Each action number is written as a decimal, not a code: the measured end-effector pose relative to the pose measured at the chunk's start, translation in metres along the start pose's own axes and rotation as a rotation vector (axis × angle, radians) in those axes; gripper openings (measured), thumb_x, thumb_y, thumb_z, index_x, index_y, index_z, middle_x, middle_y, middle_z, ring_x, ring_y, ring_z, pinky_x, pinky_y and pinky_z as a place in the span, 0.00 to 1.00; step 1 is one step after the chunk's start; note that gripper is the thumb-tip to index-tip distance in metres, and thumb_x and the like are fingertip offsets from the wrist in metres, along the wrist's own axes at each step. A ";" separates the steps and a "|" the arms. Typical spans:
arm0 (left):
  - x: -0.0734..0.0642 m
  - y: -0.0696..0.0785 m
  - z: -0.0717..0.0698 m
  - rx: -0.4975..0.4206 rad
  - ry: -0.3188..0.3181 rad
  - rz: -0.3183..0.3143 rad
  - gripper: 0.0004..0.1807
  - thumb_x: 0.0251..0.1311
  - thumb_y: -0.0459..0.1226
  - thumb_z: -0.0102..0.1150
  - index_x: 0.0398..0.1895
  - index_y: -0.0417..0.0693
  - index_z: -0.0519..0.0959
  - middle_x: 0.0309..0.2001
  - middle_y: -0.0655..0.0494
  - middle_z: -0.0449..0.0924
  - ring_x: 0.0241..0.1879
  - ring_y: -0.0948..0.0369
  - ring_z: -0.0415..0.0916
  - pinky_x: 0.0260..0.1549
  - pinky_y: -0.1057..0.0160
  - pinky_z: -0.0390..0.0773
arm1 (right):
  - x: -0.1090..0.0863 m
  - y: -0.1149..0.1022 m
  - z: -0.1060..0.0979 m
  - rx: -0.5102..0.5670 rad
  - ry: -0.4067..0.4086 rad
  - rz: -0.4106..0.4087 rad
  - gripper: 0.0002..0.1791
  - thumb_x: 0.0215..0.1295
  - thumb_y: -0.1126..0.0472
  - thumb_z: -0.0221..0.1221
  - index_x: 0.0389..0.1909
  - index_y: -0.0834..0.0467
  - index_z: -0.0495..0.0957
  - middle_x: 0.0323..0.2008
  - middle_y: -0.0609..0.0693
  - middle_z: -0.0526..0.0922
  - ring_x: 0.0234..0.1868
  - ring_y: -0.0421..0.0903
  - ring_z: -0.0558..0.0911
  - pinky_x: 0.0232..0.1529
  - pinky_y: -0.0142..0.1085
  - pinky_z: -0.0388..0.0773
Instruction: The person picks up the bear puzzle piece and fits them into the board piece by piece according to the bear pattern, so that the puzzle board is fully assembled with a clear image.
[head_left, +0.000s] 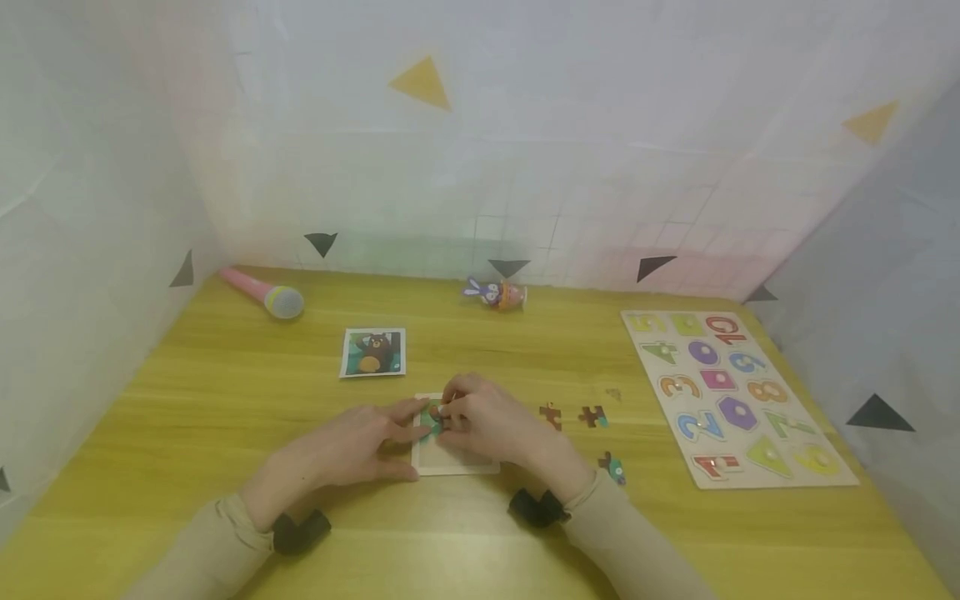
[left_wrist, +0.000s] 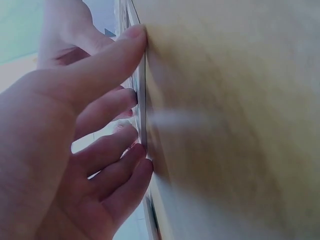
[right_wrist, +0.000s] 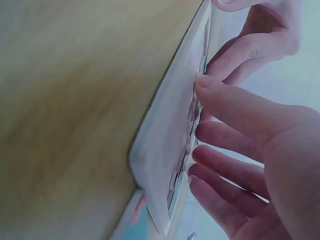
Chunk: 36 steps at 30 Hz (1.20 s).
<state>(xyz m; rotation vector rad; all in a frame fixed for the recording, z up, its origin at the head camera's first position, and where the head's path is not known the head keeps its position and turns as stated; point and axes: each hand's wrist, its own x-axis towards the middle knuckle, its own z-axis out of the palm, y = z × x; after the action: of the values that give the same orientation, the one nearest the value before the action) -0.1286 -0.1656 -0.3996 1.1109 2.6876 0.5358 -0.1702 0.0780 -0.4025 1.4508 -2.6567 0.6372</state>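
A small pale puzzle tray [head_left: 459, 468] lies flat on the wooden table, with green and brown jigsaw pieces [head_left: 429, 421] fitted in its left part. My left hand [head_left: 360, 442] rests at the tray's left side, its thumb by the near left corner and its fingers reaching over the frame. Over the upper part of the tray, my right hand [head_left: 487, 421] touches the pieces with its fingertips. In the right wrist view, the right thumb [right_wrist: 235, 102] and fingers are apart, and I see no piece between them. The right hand hides some of the pieces.
Loose jigsaw pieces [head_left: 592, 416] lie right of the tray. A bear picture card [head_left: 373, 352] lies behind it to the left. A pink toy microphone [head_left: 262, 293] and a rabbit figure [head_left: 497, 294] lie at the back. A number board [head_left: 738, 408] occupies the right side.
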 end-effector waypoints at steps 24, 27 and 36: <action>0.000 0.005 0.000 0.009 -0.006 -0.009 0.36 0.63 0.56 0.62 0.70 0.48 0.71 0.77 0.50 0.58 0.72 0.43 0.62 0.66 0.43 0.70 | -0.054 0.035 -0.063 0.238 0.006 0.324 0.23 0.67 0.58 0.64 0.61 0.63 0.78 0.60 0.57 0.80 0.60 0.56 0.79 0.61 0.53 0.78; -0.001 0.005 0.000 0.025 0.000 -0.003 0.36 0.63 0.56 0.62 0.70 0.48 0.71 0.77 0.49 0.58 0.71 0.44 0.63 0.66 0.44 0.70 | -0.064 0.044 -0.069 0.178 0.054 0.319 0.21 0.66 0.58 0.66 0.57 0.63 0.80 0.56 0.56 0.83 0.55 0.55 0.82 0.57 0.52 0.81; -0.002 0.007 -0.003 0.061 -0.003 -0.019 0.38 0.62 0.58 0.62 0.71 0.50 0.70 0.77 0.51 0.58 0.73 0.46 0.61 0.67 0.45 0.69 | -0.088 0.061 -0.076 0.135 0.081 0.334 0.17 0.64 0.60 0.68 0.52 0.63 0.83 0.49 0.55 0.86 0.50 0.52 0.84 0.52 0.50 0.83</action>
<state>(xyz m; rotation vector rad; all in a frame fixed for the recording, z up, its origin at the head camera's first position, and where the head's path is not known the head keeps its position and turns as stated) -0.1236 -0.1627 -0.3939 1.0986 2.7262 0.4515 -0.1822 0.2052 -0.3739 0.9837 -2.8630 0.8924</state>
